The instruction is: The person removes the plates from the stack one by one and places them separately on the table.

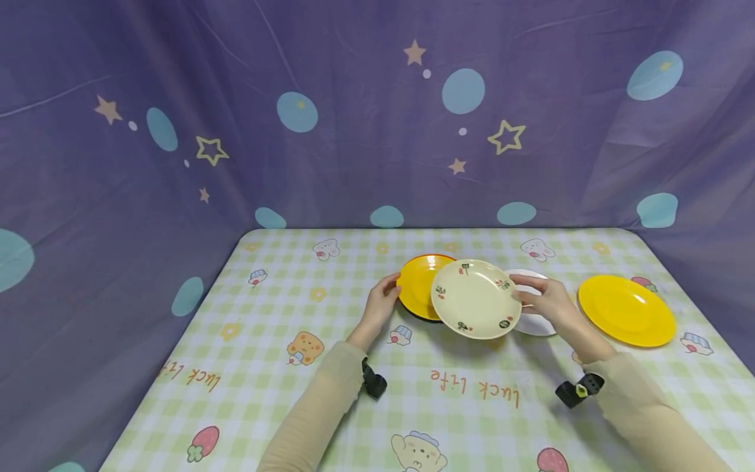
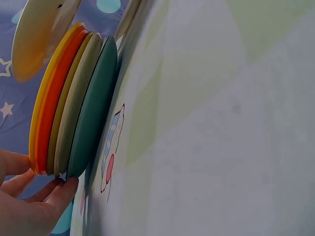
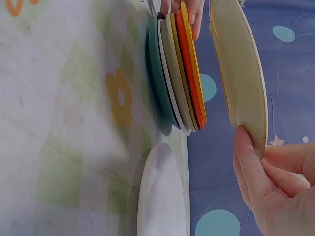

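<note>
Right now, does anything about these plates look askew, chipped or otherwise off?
No damage or spill shows. The cream plate is tilted in the air, pinched at its rim by the right hand, not seated on the stack. The left hand touches the stack's edge.

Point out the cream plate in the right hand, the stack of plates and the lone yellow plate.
cream plate (image 1: 475, 299), head view, middle of its face.
stack of plates (image 3: 183, 73), right wrist view, its edges.
yellow plate (image 1: 626, 309), head view, its centre.
</note>
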Demonstrator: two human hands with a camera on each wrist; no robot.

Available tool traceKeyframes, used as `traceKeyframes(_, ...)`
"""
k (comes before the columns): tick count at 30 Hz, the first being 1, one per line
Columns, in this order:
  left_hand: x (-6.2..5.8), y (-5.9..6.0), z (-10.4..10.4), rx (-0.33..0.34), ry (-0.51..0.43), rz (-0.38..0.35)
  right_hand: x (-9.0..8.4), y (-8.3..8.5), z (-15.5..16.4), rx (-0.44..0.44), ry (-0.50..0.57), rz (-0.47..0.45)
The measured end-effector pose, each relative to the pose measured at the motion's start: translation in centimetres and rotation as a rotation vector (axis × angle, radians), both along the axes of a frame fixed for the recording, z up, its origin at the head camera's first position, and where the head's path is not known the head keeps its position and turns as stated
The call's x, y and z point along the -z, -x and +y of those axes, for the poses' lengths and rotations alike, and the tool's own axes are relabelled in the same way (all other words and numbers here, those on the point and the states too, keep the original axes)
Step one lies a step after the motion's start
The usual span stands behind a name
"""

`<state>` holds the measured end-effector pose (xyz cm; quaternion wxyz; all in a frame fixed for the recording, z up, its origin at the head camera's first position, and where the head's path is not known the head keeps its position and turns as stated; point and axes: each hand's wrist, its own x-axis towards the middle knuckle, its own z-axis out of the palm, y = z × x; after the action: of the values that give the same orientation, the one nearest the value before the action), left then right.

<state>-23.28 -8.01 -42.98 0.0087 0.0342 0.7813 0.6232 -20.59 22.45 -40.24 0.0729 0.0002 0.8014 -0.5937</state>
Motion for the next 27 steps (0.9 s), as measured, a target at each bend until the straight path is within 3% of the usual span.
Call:
traceKeyframes(3,-0.8,-0.5,0.1,0.004,0.015,0.011,0.1,-0.3,0.5,0.001,-0.028,0.003)
traceKeyframes(10,2.0,1.4,-0.3,-0.006,0.006,-0.003,-0.1,-1.2,1.5,-0.017,-0.046,0.000)
traceKeyframes(12,2.2,1.5,-0.3,-0.012,0.020,0.000,0.0,-1.5,1.8,-0.025,-0.048,0.009)
traceKeyframes(27,2.2,1.5,-0.1,-0.024,0.026,-0.008,0.6,-3.5,4.5,-0.089,-0.115,-0.002)
